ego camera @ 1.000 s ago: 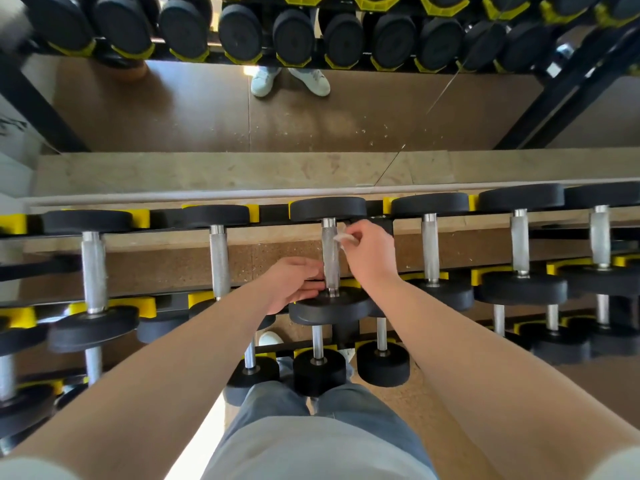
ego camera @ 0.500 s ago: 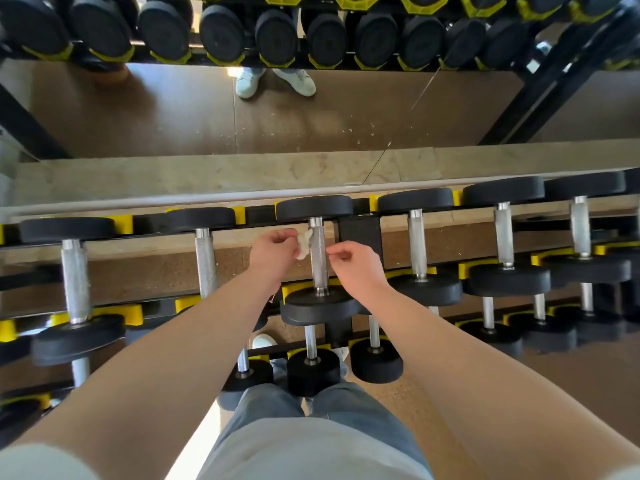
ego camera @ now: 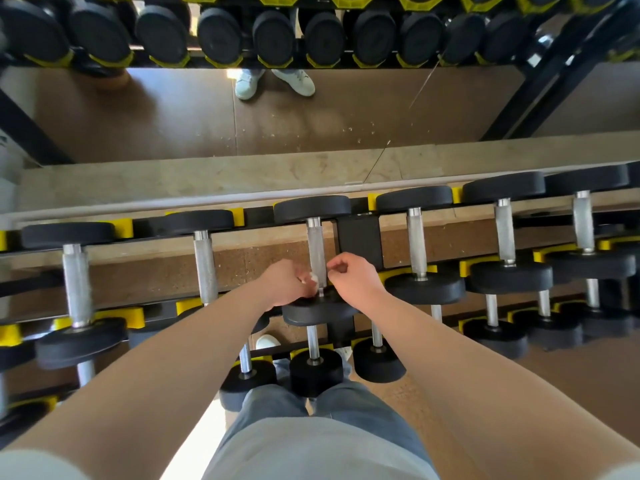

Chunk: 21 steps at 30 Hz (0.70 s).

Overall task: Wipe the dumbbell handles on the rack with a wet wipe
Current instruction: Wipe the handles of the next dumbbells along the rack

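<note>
Black rack (ego camera: 358, 237), centre frame, yellow cradles. Round-headed black dumbbell (ego camera: 311, 207), knurled metal handle (ego camera: 316, 247). Left hand (ego camera: 284, 285) pinching crumpled white wet wipe (ego camera: 313, 278) against handle's lower end. Right hand (ego camera: 353, 275) curled just right of handle, grip not discernible.

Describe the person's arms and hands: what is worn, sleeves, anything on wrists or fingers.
Both forearms are bare. The left hand and right hand wear no gloves, and no watch, bracelet or ring shows. A pale sleeve edge appears at each lower corner: left sleeve, right sleeve.
</note>
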Available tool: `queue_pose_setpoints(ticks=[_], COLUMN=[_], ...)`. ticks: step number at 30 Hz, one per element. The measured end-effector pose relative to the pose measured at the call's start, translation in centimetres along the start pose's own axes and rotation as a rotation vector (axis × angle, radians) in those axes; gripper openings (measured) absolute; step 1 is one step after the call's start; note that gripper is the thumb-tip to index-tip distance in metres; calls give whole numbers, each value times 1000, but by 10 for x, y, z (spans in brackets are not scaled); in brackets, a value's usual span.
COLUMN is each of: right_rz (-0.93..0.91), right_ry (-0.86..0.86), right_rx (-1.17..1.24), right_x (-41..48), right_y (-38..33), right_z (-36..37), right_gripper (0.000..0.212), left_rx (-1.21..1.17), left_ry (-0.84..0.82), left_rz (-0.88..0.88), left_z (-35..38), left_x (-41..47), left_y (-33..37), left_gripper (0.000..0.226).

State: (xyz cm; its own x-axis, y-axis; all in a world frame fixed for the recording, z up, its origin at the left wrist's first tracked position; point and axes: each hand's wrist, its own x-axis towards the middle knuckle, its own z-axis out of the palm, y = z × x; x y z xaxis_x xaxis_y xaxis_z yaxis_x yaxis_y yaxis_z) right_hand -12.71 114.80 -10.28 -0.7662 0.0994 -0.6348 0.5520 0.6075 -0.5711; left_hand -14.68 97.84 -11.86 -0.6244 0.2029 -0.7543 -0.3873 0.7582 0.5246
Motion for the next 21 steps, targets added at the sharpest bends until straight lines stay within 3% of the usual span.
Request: queue_pose_setpoints(ticks=[1, 4, 7, 9, 11, 14, 16, 19, 21], right_rz=[7, 25, 33, 38, 47, 55, 61, 68, 72], right_ry=[-4, -15, -20, -18, -25, -40, -54, -82, -89], right_rx=[-3, -1, 13, 19, 13, -16, -39, -54, -39], right_x=[1, 3, 4, 4, 4, 5, 7, 11, 13], right_y=[-1, -3, -3, -1, 1, 1, 1, 0, 0], right_z=[-1, -3, -5, -6, -7, -5, -5, -6, -8], right_gripper=[18, 16, 18, 19, 19, 20, 19, 19, 19], left_rx=[-121, -515, -869, -980, -923, -373, -213, -518, -761], left_ry=[18, 139, 273, 218, 66, -57, -84, -176, -123], left_rz=[-35, -133, -97, -88, -112, -119, -106, -207, -190], left_z=[0, 2, 3, 1, -1, -1, -2, -9, -14], left_x=[3, 15, 25, 30, 24, 11, 16, 31, 41], left_y=[0, 4, 10, 10, 9, 6, 7, 10, 15], left_gripper=[2, 21, 31, 24, 19, 19, 25, 21, 27])
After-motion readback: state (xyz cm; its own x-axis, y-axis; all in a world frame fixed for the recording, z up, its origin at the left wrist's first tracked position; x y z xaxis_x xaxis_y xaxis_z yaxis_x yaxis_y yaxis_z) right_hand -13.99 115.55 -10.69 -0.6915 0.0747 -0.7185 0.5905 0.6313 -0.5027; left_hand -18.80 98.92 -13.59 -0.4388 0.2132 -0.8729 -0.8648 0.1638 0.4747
